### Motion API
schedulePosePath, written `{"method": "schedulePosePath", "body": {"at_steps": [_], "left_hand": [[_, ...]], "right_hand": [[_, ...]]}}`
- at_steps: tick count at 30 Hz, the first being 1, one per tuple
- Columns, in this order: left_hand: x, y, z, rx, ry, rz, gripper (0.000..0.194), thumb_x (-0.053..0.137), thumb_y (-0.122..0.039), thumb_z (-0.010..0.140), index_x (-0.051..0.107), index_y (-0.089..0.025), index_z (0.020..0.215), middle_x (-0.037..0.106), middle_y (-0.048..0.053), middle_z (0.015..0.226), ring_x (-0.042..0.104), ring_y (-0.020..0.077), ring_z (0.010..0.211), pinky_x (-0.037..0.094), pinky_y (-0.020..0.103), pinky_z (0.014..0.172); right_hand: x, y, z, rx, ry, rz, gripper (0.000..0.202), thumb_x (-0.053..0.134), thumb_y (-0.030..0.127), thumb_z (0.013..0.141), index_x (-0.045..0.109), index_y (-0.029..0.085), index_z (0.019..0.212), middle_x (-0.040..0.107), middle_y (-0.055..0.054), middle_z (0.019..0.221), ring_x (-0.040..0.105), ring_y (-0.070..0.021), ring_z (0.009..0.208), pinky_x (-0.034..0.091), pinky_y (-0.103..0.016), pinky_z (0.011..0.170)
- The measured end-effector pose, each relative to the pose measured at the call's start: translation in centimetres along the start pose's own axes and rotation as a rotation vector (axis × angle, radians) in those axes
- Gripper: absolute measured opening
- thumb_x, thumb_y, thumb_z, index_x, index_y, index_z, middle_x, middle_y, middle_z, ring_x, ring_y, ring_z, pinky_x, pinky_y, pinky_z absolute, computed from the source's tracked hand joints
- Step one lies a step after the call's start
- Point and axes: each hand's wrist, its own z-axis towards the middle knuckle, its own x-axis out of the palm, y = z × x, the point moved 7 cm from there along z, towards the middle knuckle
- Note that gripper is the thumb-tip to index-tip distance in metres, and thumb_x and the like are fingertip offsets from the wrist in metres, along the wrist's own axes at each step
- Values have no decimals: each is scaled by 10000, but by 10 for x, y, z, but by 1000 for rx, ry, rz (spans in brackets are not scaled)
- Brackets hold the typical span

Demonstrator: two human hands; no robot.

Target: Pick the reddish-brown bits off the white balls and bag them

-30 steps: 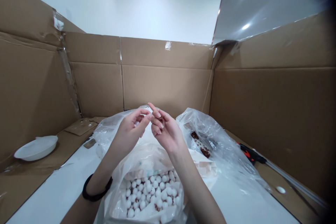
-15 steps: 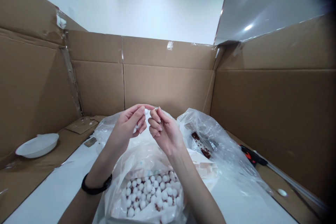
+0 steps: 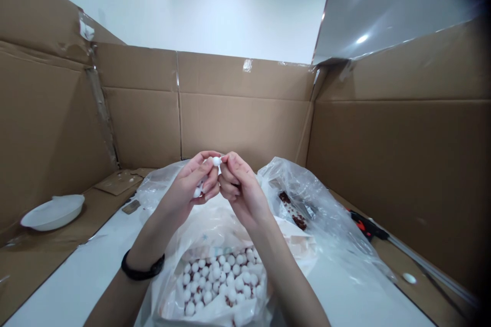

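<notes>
Between the thumb and index finger of my left hand [image 3: 187,184] is a small white ball [image 3: 217,161]. More white balls [image 3: 197,192] are tucked under that hand's curled fingers. My right hand [image 3: 243,184] is closed in a pinch, its fingertips right against the pinched ball's right side; whatever is in that pinch is too small to make out. Below both hands lies a clear plastic bag [image 3: 207,227], its mouth spread around many loose white balls [image 3: 218,278] with small dark red bits among them.
Another clear bag [image 3: 326,219] with dark red pieces [image 3: 299,220] lies at the right. A white dish [image 3: 53,213] stands at the left. A black-and-red handled tool [image 3: 370,227] rests by the right cardboard wall [image 3: 402,153], near one stray white piece [image 3: 409,278]. Cardboard walls enclose the white table [image 3: 92,276].
My hands have come together: the right fingertips now meet the ball in my left pinch. That ball sits slightly farther right and shows more. The bags and dish stay put.
</notes>
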Motion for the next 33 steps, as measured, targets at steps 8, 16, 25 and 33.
{"method": "schedulePosePath", "body": {"at_steps": [8,16,25,33], "left_hand": [[3,-1,-2,29,28,63,156,514,-325,915,521,-173,947,381,-90,494,323,23,387,193,129,359],[2,-3,-2,125,41,90,115,497,-290,930,475,-194,870,389,-100,496,347,18,395,245,107,377],[5,-11,-5,219,101,170,134,487,-304,936,424,-205,871,420,-109,491,344,34,403,281,138,402],[9,-16,-13,251,101,329,129,466,-313,942,413,-213,878,436,-94,511,400,69,480,330,189,484]], "right_hand": [[-4,1,2,-66,-67,-84,203,560,306,885,526,173,736,225,102,514,102,-41,433,123,-153,374],[-1,3,0,-92,-25,-165,115,584,296,868,566,193,821,259,110,483,124,-47,426,123,-169,384],[1,0,-1,-5,13,-148,108,600,304,856,565,206,886,250,119,466,118,-54,429,133,-177,392],[5,4,-6,-26,-6,-226,135,579,331,869,519,218,828,248,131,427,102,-53,416,132,-174,391]]}}
